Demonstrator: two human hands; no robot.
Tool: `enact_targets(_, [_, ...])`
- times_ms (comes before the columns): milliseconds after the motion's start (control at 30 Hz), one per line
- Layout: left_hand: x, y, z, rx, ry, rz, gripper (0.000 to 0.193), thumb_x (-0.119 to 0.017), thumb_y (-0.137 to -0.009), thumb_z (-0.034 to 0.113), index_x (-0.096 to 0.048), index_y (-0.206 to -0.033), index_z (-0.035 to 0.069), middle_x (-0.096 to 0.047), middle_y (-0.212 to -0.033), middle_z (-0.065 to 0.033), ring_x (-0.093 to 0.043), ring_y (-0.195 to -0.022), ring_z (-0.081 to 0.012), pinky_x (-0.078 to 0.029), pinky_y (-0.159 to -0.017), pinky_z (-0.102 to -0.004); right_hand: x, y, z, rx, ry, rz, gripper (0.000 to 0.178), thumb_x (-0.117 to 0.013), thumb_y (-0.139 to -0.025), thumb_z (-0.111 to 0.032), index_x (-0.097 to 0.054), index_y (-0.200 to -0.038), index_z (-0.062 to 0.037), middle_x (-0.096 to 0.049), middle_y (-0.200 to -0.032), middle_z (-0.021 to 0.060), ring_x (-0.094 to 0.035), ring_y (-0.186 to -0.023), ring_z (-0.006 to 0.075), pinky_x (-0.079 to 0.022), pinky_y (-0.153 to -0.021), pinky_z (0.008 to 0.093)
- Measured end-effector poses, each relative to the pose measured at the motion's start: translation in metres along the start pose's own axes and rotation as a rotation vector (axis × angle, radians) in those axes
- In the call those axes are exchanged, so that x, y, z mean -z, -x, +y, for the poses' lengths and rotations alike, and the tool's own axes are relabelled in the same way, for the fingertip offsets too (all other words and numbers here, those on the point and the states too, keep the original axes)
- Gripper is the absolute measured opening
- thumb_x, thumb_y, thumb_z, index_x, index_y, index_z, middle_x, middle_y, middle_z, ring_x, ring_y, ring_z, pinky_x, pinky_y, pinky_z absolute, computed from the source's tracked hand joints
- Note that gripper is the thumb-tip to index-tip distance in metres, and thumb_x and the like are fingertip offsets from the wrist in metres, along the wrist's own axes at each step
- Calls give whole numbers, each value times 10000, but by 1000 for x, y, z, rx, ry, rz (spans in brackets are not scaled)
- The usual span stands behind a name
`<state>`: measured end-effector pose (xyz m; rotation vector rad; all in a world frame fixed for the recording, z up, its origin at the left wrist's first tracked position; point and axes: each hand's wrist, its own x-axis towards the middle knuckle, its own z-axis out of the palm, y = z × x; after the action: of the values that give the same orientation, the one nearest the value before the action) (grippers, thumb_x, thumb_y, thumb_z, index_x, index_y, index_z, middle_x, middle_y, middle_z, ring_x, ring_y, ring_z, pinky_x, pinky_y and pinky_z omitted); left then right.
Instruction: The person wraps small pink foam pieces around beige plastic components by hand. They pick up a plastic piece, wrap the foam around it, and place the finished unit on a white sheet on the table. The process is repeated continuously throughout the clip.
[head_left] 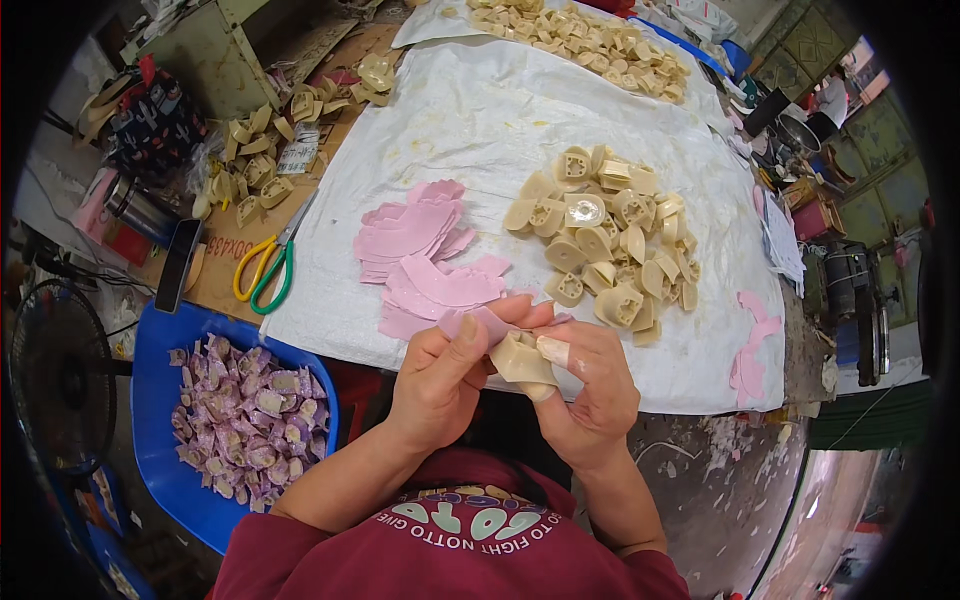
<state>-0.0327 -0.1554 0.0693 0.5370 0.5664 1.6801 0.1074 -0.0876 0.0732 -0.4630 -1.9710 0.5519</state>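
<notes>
My left hand [432, 385] pinches a pink pre-cut piece [484, 326] between thumb and fingers. Against it, at the table's near edge, my right hand [597, 390] grips a beige shoe heel [523, 362]. The pink piece meets the heel's far left side; how much of it is stuck on is hidden by my fingers. Something whitish covers a right fingertip. Just beyond my hands lies a stack of pink pieces [418, 240], and to its right a loose pile of beige heels [620, 235].
Left below the table stands a blue tub [160, 400] of purple speckled heels [250, 410]. Scissors [265, 270] with yellow and green handles and a phone [180, 265] lie at the left. More heels [590, 45] cover the far end; pink strips [752, 345] lie right.
</notes>
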Motion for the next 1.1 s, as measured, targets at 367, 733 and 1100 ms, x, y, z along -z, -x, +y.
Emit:
enact_targets(367, [13,0,9,87,-412,153,237,-603,-932,88,-661,-1120,-44,-690,-1055,-118,-612,-1018,-131,-480,-903,-283,11,-11,5,24,253,-178,272,-681,-578,10,-546,-810,-39,-541,-791,86,-503,-740,282,-359,-668,391])
enact_targets(733, [-6,-1,-3,-180,-1590,-66,286,-542,-964,111,-610,-1174,-71,-679,-1106,-110,-630,-975,-136,-483,-852,-267,7,-2,18,-30,375,-335,253,-679,-584,-17,-537,-791,-48,-501,-769,99,-499,-756,301,-364,-688,414])
enact_targets(1100, [8,-32,28,311,-910,-173,450,-624,-861,-32,-535,-1301,-2,-664,-884,-44,-593,-793,-83,-483,-722,-232,13,3,28,44,139,-273,274,-685,-592,1,-555,-830,-35,-557,-793,101,-520,-747,302,-377,-679,404])
